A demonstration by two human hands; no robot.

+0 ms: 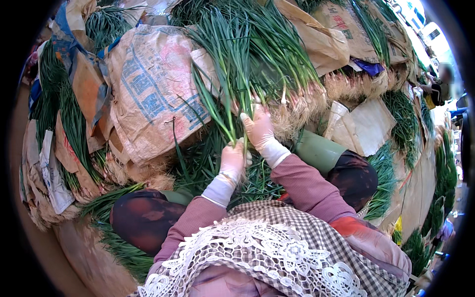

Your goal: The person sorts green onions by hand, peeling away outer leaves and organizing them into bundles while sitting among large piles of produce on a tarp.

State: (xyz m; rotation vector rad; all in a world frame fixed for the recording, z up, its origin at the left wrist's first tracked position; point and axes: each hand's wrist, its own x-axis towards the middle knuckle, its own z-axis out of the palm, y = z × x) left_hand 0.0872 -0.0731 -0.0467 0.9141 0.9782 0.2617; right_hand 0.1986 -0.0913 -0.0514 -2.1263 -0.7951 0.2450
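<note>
Both my hands wear thin pale gloves and are close together in the middle. My left hand (234,162) is closed around the lower end of a few green garlic stalks (225,117), whose long leaves point up and away. Just above it and to the right, my right hand (258,130) is closed at the base of stalks by the pile's near edge; its fingers partly hide what they grip. Beyond lies a thick pile of green garlic (277,54), with whitish-pink stems and a fringe of tan roots (286,119) toward me.
A printed woven sack (153,94) covers the bundles at left. More bundles (69,114) stand farther left, and brown sacks (341,29) lie at the back right. Loose leaves (257,180) spread between my knees. A green boot (319,151) is beside my right forearm.
</note>
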